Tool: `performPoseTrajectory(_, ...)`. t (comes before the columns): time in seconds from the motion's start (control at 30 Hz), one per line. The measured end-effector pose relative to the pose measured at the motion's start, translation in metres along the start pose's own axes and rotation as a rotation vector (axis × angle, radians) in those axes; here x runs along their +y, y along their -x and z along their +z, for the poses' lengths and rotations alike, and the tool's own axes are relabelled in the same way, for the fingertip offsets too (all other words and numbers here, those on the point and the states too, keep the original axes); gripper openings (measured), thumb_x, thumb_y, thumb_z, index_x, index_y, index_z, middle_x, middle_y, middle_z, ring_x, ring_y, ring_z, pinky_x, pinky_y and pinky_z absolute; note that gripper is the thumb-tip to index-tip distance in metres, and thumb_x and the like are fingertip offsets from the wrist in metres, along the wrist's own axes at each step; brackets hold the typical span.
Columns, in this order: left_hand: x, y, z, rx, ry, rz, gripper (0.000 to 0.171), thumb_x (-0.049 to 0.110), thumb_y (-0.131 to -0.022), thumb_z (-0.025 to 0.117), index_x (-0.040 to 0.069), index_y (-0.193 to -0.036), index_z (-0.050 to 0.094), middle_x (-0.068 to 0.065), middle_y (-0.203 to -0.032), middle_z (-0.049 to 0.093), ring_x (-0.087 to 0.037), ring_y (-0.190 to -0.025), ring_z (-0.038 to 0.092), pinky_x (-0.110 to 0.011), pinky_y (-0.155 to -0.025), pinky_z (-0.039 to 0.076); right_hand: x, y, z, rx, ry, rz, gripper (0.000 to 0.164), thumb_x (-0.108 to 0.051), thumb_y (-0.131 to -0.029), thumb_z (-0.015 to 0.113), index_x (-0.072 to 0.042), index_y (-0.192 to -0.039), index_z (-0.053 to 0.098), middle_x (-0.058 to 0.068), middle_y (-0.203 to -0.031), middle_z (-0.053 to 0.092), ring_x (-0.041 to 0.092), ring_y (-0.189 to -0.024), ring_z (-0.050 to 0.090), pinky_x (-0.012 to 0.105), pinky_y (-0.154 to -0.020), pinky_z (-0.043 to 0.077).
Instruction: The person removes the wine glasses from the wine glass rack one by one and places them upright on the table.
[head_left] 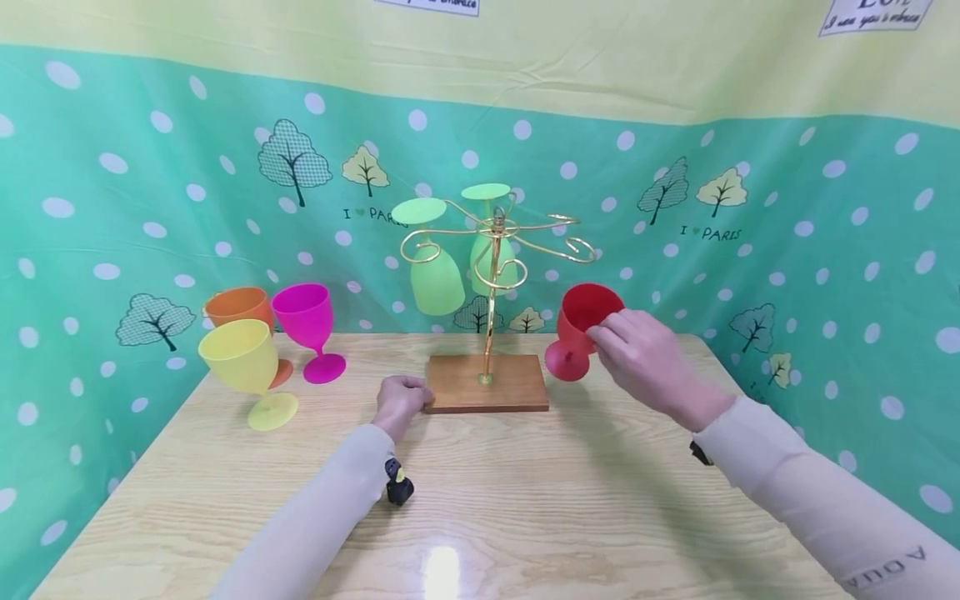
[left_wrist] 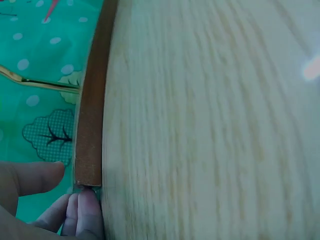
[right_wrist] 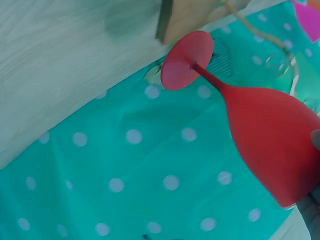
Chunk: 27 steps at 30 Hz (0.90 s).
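Note:
A red goblet (head_left: 567, 360) is in my right hand (head_left: 643, 354), which grips it by the bowl near the rim. The goblet leans, its foot toward the wooden base; the right wrist view shows the bowl (right_wrist: 272, 140) with fingertips at its rim. My left hand (head_left: 401, 402) holds the left end of the rack's wooden base (head_left: 517, 387); fingertips touch that end in the left wrist view. From the gold wire rack (head_left: 492, 312), two light green goblets hang upside down: one in front (head_left: 438, 283), one behind (head_left: 483, 250). Several other wire loops hold nothing.
At the table's left stand a yellow goblet (head_left: 243, 358), an orange goblet (head_left: 238, 307) partly hidden behind it, and a magenta goblet (head_left: 307, 321). A green dotted curtain (head_left: 225, 217) encloses the back and sides of the wooden table (head_left: 555, 508).

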<state>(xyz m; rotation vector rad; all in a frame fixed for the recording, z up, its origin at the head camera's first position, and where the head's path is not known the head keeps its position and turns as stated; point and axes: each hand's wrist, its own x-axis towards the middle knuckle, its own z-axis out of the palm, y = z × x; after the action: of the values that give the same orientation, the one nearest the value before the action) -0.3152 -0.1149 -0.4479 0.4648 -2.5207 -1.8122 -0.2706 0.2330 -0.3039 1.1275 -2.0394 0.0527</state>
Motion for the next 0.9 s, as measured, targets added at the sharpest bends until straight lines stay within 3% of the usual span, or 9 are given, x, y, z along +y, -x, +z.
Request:
performPoseTrajectory(0.23,0.002,-0.001,0.002,-0.042,-0.086,-0.003,0.039,0.001,-0.078,0.070,-0.001,-0.117,0.063,-0.017,-0.115,0.063,-0.030,-0.109,0.055,-0.041,-0.091,0.047,0.036,0.012,0.002,-0.066,0.030,0.106,0.039,-0.001,-0.064,0.085,0.001,-0.099,0.067,0.012,-0.089,0.063,0.028,-0.079,0.059,0.043,-0.070,0.055)
performPoseTrajectory(0.53,0.001,0.000,0.003,-0.039,-0.081,0.000,0.040,0.000,-0.079,0.069,-0.002,-0.118,0.062,-0.019,-0.118,0.061,-0.031,-0.109,0.057,-0.040,-0.089,0.049,0.077,0.037,0.008,-0.197,0.100,0.283,0.043,0.001,-0.064,0.084,0.001,-0.102,0.065,0.015,-0.090,0.063,0.030,-0.081,0.058,0.045,-0.072,0.054)
performPoseTrajectory(0.9,0.000,0.001,0.003,-0.050,-0.062,0.005,0.039,-0.001,-0.081,0.067,-0.002,-0.119,0.061,-0.018,-0.121,0.059,-0.029,-0.107,0.058,-0.038,-0.085,0.051,0.102,0.058,0.016,-0.324,0.114,0.464,0.030,0.003,-0.075,0.073,0.003,-0.103,0.064,0.017,-0.091,0.061,0.033,-0.083,0.056,0.049,-0.074,0.052)
